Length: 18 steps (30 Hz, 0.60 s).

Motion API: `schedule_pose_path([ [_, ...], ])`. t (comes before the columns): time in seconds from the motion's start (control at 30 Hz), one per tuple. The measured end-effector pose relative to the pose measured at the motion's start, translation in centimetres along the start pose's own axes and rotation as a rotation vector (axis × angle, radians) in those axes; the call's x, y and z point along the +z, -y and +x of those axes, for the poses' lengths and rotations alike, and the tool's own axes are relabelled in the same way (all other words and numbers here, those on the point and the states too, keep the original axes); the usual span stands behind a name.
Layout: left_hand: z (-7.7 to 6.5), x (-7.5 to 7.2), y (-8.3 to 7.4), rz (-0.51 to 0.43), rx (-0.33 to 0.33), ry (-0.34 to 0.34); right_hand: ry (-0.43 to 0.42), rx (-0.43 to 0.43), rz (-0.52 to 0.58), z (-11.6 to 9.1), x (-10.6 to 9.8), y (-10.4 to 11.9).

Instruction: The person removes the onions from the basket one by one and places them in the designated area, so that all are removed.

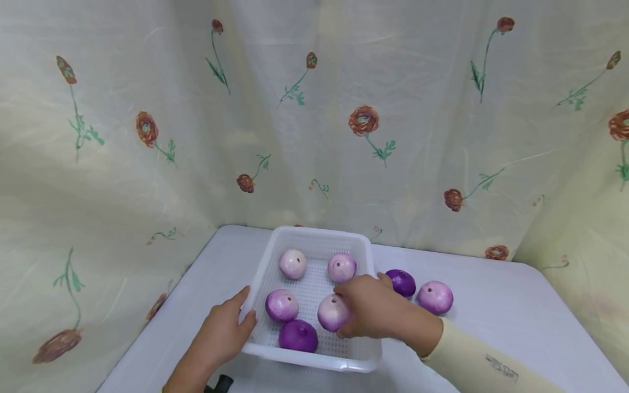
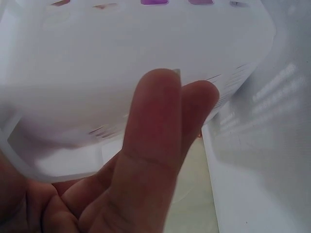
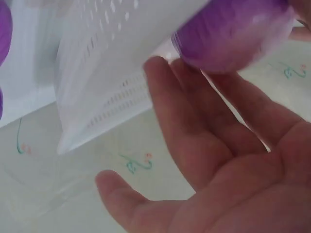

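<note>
My right hand (image 1: 371,307) holds a pale purple onion (image 1: 331,313) over the right part of a white plastic basket (image 1: 314,357). Its thumb and fingers lie around the onion's side. In the right wrist view, the held onion (image 3: 233,36) shows above the fingers, close to the basket's perforated wall (image 3: 107,63). At the basket's left side, my left hand (image 1: 221,330) grips the rim, with some fingers against the outer wall (image 2: 77,58) in the left wrist view. Inside the basket are several other onions, among them a dark purple onion (image 1: 298,336) near the front.
On the white table (image 1: 496,322) right of the basket lie a dark purple onion (image 1: 402,283), partly behind my right hand, and a lighter onion (image 1: 435,298). A flowered curtain (image 1: 295,136) hangs behind and beside the table. Something black (image 1: 223,383) shows near my left wrist.
</note>
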<state>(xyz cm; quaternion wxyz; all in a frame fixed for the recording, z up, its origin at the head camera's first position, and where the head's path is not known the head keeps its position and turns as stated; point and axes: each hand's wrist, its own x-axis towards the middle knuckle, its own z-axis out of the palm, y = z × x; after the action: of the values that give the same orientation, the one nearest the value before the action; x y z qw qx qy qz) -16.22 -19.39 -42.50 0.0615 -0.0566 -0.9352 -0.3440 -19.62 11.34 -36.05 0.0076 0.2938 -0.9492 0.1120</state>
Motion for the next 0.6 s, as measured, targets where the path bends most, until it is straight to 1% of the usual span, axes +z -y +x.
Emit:
schedule_pose_path([
  [0.13,0.0,-0.1,0.0,0.000,0.009,-0.001,-0.093,-0.015,0.006,-0.7,-0.8,-0.8],
  [0.23,-0.1,-0.1,0.1,0.004,0.004,-0.001,-0.148,-0.018,0.042,-1.6,-1.5,-1.5],
  [0.4,-0.1,0.1,0.2,0.009,-0.003,-0.003,-0.187,0.041,0.152,-3.2,-2.4,-2.8],
  [0.53,-0.1,0.1,0.2,0.006,-0.008,-0.004,-0.241,0.082,0.211,-4.6,-2.8,-4.2],
  [0.6,-0.1,0.1,0.1,0.006,-0.011,-0.005,-0.267,0.117,0.233,-5.4,-3.0,-4.8],
])
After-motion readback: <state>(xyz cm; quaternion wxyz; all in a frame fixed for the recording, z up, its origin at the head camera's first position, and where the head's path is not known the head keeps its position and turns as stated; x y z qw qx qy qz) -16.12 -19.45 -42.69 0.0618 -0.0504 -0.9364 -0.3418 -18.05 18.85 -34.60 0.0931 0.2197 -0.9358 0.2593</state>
